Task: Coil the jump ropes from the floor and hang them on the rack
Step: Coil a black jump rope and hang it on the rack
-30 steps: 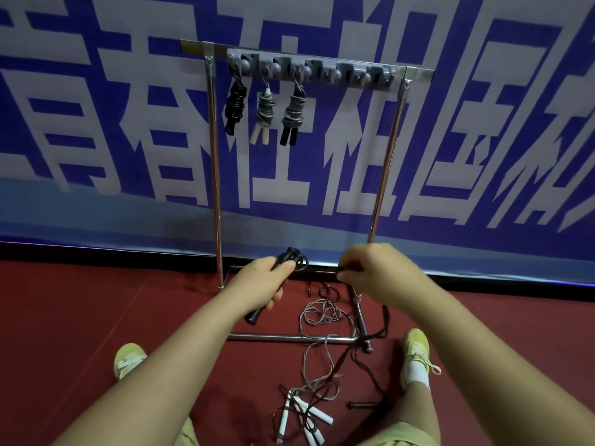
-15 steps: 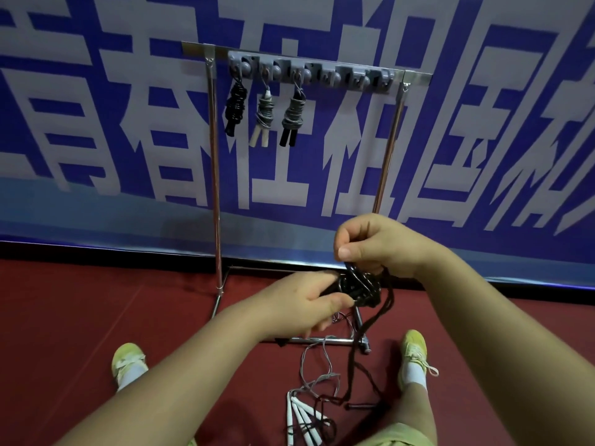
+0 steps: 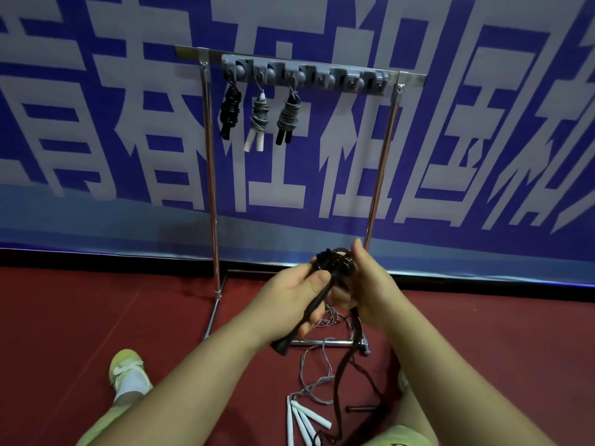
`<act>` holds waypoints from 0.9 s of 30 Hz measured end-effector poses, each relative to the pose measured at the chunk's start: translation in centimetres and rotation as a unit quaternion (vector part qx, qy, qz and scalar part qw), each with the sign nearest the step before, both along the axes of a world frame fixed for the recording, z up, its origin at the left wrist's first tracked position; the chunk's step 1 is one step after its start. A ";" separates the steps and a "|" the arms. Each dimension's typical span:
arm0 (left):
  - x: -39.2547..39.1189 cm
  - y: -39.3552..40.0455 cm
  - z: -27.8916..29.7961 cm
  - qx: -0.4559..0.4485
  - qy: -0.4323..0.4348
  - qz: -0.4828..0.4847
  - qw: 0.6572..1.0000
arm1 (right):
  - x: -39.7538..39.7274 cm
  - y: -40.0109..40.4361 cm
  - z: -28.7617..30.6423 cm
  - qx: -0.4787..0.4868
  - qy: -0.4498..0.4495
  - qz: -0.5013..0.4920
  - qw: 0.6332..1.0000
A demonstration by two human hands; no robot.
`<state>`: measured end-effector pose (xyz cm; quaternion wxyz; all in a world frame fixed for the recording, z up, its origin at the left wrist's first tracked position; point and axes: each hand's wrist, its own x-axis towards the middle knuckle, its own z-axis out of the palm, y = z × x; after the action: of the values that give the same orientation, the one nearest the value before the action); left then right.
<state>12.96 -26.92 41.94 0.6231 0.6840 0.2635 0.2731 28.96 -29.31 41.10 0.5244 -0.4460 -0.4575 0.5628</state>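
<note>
My left hand (image 3: 294,292) grips the black handle (image 3: 301,320) of a black jump rope, held slanting down to the left. Several turns of its black cord (image 3: 336,263) are wound round the handle's top. My right hand (image 3: 367,281) holds the cord beside that coil, and the loose end (image 3: 341,381) trails down to the floor. Three coiled ropes hang on the metal rack (image 3: 209,175): a black one (image 3: 230,112), a grey one with white handles (image 3: 259,119), and a grey one with black handles (image 3: 287,119).
Grey ropes with white handles (image 3: 304,420) lie tangled on the red floor (image 3: 96,317) by the rack's base bar (image 3: 322,342). A second black handle (image 3: 360,409) lies near my right leg. Free hooks (image 3: 351,82) remain on the rack's right half. A blue banner (image 3: 483,140) stands behind.
My hands have drawn together. The right hand circled up and round the handle, adding turns of black cord near its top. The left hand kept its grip on the handle.
</note>
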 end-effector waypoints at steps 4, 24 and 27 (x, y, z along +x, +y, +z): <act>-0.2 1.0 -0.5 0.019 0.059 0.050 0.997 | -0.2 -0.4 -1.3 0.051 -0.135 -0.073 0.987; -1.9 0.4 -1.2 -0.301 0.000 -0.066 0.951 | -1.4 0.3 -2.6 0.048 -0.097 -0.142 0.984; -1.4 0.9 -1.1 -0.270 -0.014 -0.044 0.962 | -1.8 0.3 -2.7 0.049 -0.191 -0.191 0.961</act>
<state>11.55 -25.98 40.86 0.7998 0.4968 0.2884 0.1740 27.19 -28.99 38.44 0.5464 -0.5981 -0.4826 0.3327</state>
